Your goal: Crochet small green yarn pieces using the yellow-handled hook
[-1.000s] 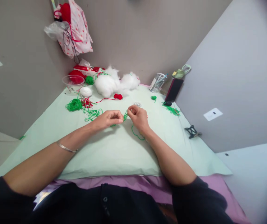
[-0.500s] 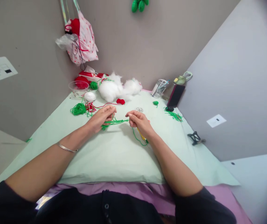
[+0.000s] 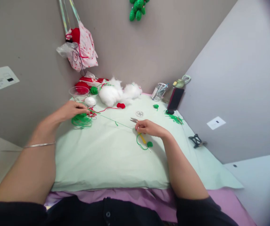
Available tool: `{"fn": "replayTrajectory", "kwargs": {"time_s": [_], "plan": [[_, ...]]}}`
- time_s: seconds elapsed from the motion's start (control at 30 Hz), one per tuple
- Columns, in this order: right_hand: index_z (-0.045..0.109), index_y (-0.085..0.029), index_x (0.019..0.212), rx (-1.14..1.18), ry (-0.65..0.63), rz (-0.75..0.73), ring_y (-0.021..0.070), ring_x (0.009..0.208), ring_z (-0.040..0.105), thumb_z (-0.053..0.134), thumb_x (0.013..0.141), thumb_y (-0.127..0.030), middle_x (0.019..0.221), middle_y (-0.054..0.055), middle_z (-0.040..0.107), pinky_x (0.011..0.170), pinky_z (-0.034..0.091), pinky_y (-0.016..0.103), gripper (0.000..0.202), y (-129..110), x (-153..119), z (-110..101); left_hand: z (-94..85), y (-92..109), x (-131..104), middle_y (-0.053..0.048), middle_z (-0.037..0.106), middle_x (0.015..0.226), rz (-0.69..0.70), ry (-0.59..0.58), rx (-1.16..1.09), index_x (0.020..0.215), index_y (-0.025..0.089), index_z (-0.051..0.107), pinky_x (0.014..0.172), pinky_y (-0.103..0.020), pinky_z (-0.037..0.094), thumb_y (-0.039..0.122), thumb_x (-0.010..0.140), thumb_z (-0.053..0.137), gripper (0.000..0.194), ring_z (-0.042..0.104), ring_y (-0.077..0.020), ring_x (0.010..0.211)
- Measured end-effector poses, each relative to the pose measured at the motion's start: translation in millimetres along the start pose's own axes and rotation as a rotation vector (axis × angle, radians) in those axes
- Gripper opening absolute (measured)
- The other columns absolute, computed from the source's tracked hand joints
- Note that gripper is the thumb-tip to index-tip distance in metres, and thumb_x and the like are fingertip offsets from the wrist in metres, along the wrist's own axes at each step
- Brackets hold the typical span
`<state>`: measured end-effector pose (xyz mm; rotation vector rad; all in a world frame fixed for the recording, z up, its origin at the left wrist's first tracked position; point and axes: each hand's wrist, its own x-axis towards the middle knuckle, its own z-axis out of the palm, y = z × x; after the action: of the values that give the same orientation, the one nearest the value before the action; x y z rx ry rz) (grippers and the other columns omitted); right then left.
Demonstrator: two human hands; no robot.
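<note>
My left hand [image 3: 74,110] is closed on green yarn above a loose green yarn bundle [image 3: 81,121]. From it a green strand [image 3: 108,118] runs taut across the table to my right hand [image 3: 149,128], whose fingers pinch its other end. Scissors [image 3: 134,120] show just beyond my right fingers, blades pointing left, with their handles hidden behind the hand. Below that hand lie a yellow-handled crochet hook [image 3: 142,138] and a small green crocheted piece [image 3: 150,144] with a curved yarn tail. Red yarn [image 3: 92,112] is tangled beside my left fingertips.
White stuffing [image 3: 110,94], a white yarn ball [image 3: 90,101] and a clear bowl [image 3: 79,91] stand at the back left. A small red piece [image 3: 121,105] lies nearby. Further right are a clear cup [image 3: 159,92], a phone [image 3: 175,98] and green yarn scraps [image 3: 175,119].
My left hand has moved left to the green bundle, drawing the looped yarn out into one straight strand. My right hand has shifted slightly right and down, and the scissors' blades now show.
</note>
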<state>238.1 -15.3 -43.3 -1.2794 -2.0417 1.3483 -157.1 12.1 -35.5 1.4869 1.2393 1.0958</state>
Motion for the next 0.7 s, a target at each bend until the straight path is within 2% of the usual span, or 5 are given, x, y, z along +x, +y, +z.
{"fn": "replayTrajectory", "kwargs": {"time_s": [0.13,0.27,0.33,0.5,0.7], "plan": [[0.076,-0.017,0.079,-0.04,0.134,-0.04,0.0133,0.063,0.053,0.074,0.075,-0.029,0.072,0.001,0.07,0.061,0.04,0.027,0.013,-6,0,0,2.0,11,-6,0.0,0.066,0.069,0.03,-0.042,0.112,0.072,0.019,0.075,0.057,-0.024,0.034,0.043,0.08,0.079,0.027,0.051,-0.0145,0.068],[0.073,-0.019,0.111,0.002,0.362,-0.141,0.0147,0.077,0.058,0.068,0.085,-0.039,0.116,0.01,0.074,0.072,0.047,0.03,0.033,-22,9,26,48.5,23,-19,-0.001,0.062,0.062,0.022,-0.259,0.153,0.085,0.021,0.08,0.053,-0.025,0.034,0.051,0.085,0.073,0.031,0.052,-0.0141,0.06],[0.068,-0.022,0.126,0.056,0.334,-0.183,0.0151,0.082,0.063,0.071,0.084,-0.042,0.129,0.01,0.07,0.075,0.05,0.03,0.046,-30,15,45,71.6,26,-25,-0.001,0.061,0.06,0.007,-0.339,0.165,0.084,0.021,0.081,0.049,-0.025,0.032,0.052,0.083,0.074,0.032,0.049,-0.0132,0.053],[0.076,-0.015,0.091,0.236,0.048,-0.143,0.0111,0.054,0.052,0.078,0.077,-0.048,0.06,-0.002,0.063,0.054,0.04,0.025,0.035,-31,23,61,77.2,26,-25,0.002,0.056,0.059,0.016,-0.291,0.163,0.08,0.022,0.078,0.047,-0.025,0.029,0.049,0.079,0.076,0.028,0.042,-0.0111,0.049],[0.062,-0.02,0.076,0.32,0.526,-0.171,0.0081,0.046,0.022,0.068,0.078,-0.063,0.045,-0.011,0.032,0.048,0.018,0.026,0.043,-1,25,12,31.3,15,-12,0.002,0.053,0.058,0.019,-0.076,0.131,0.066,0.02,0.069,0.05,-0.025,0.026,0.047,0.076,0.08,0.031,0.042,-0.0115,0.052]]}}
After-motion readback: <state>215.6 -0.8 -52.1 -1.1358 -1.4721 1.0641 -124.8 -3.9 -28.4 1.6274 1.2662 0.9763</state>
